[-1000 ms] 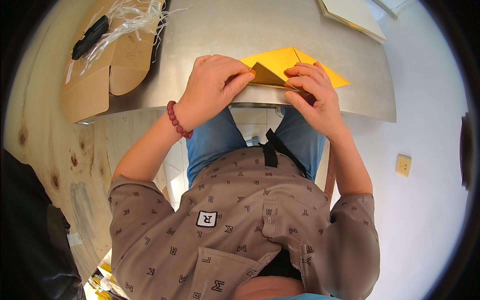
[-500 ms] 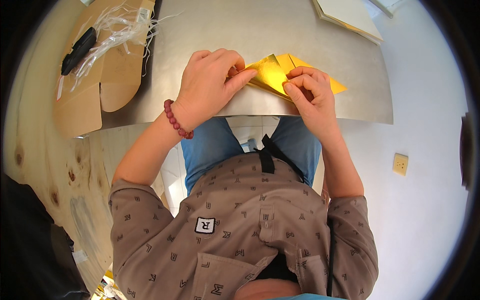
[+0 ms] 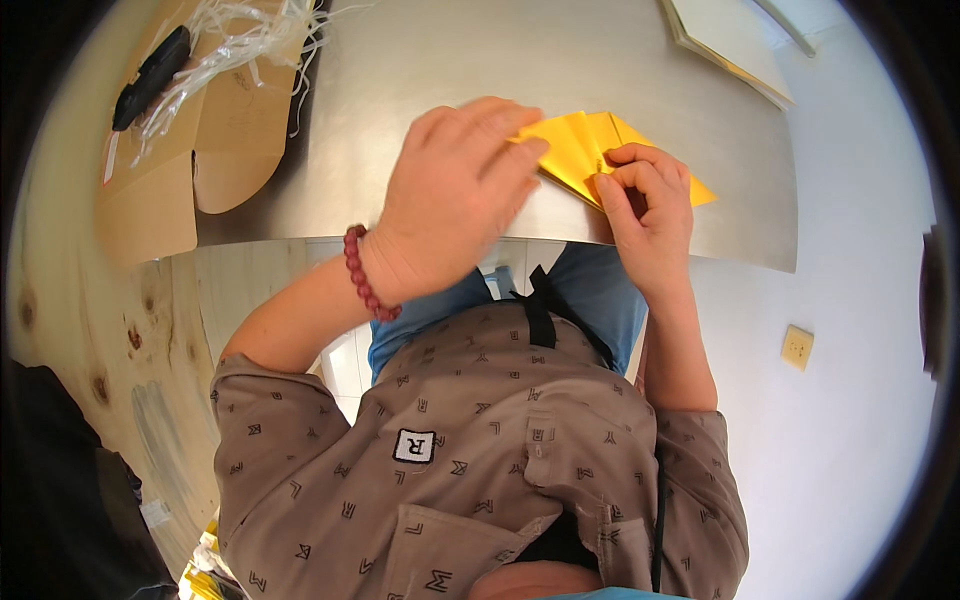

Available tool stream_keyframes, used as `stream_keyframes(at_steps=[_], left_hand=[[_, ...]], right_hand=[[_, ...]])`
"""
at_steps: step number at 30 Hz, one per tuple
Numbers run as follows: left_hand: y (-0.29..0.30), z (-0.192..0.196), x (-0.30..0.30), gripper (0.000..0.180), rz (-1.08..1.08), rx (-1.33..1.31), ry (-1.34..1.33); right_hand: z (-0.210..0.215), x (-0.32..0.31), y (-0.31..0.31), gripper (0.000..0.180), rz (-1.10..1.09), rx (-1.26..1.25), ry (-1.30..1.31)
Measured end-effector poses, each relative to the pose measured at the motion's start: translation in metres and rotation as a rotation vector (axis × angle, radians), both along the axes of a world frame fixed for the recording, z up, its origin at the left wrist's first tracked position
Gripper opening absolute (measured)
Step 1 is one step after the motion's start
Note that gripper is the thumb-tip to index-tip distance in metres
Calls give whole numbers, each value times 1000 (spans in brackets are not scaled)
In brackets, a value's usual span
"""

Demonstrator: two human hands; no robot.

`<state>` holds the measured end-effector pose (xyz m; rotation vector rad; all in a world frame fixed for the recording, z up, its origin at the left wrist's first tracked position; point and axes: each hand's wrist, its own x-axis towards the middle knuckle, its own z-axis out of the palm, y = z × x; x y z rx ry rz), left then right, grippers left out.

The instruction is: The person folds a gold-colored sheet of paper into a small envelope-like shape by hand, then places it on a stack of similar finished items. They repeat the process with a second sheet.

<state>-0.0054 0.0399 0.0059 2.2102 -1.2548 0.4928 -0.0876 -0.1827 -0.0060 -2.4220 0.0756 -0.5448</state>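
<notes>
Steel table (image 3: 420,60) bears yellow paper (image 3: 580,150) under flat left hand (image 3: 455,195), pinched by right hand (image 3: 645,205).

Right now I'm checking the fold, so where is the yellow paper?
In the head view the yellow paper lies near the steel table's front edge, right of centre, pressed under the left hand and pinched by the right hand.

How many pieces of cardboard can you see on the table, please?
1: a flat brown cardboard cutout at the table's left edge, under plastic strips, left of the left hand. Others may be hidden.
</notes>
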Motion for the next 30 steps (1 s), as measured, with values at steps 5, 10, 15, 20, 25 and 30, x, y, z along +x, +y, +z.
stream_keyframes(at_steps=[5,10,15,20,25,30], left_hand=[[15,0,-27,59,-124,159,178],[26,-5,-25,70,-109,214,209],[32,-7,-22,75,-107,254,259],[32,-8,-19,81,-113,242,291],[29,-7,-19,89,-97,249,323],[28,-5,-18,90,-93,263,347]], right_hand=[[1,-1,2,11,-12,7,23],[2,-1,1,10,9,-12,35],[2,-1,1,9,0,5,53],[2,-1,2,9,-18,32,69],[4,-1,3,10,-30,21,82],[5,-1,4,11,-41,11,96]])
